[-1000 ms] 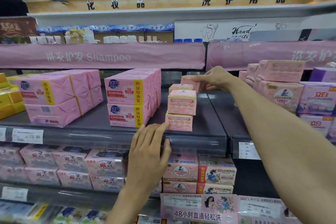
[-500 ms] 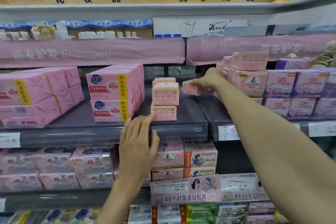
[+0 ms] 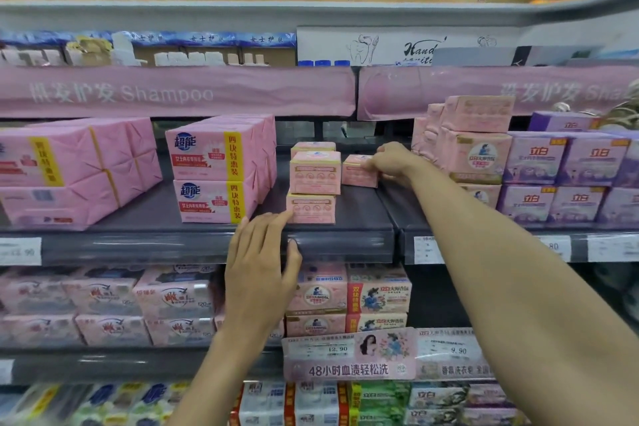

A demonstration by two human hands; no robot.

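I see pink wrapped four-packs (image 3: 221, 169) on the left, purple boxes (image 3: 567, 176) on the right, a pink Shampoo banner (image 3: 173, 93) above.

Right hand (image 3: 394, 162) has drawn the small pink box (image 3: 358, 172) forward; now just beside the stack (image 3: 313, 180).

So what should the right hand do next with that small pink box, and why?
Probably set the small pink box down beside the stack and let go. The right hand pinches it just right of that stack of matching boxes, over bare shelf; the left hand rests flat at the shelf edge, fingertips by the bottom box.
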